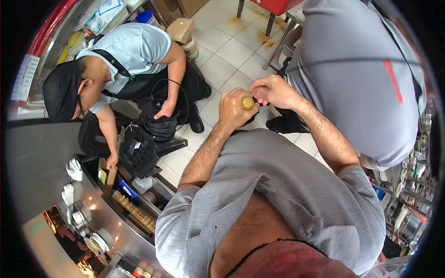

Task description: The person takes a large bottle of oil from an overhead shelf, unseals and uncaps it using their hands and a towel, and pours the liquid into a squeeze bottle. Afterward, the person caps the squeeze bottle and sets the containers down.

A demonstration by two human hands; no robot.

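In front of my chest, my left hand (232, 109) is wrapped round a small container of which mostly the round golden-yellow top (247, 103) shows. Its body is hidden by the fingers and the angle. Right beside it, my right hand (274, 91) has its thumb and fingers pinched together. Something small and dark shows just below those fingertips, too small to name. Both hands are close together above the tiled floor.
At left a person (134, 46) in a light blue shirt bends over a drawer (134, 208) beside a black chair (139, 150). A person in grey (352, 69) stands close at right. A steel counter (111, 224) runs along the lower left. A red seat (273, 4) stands ahead.
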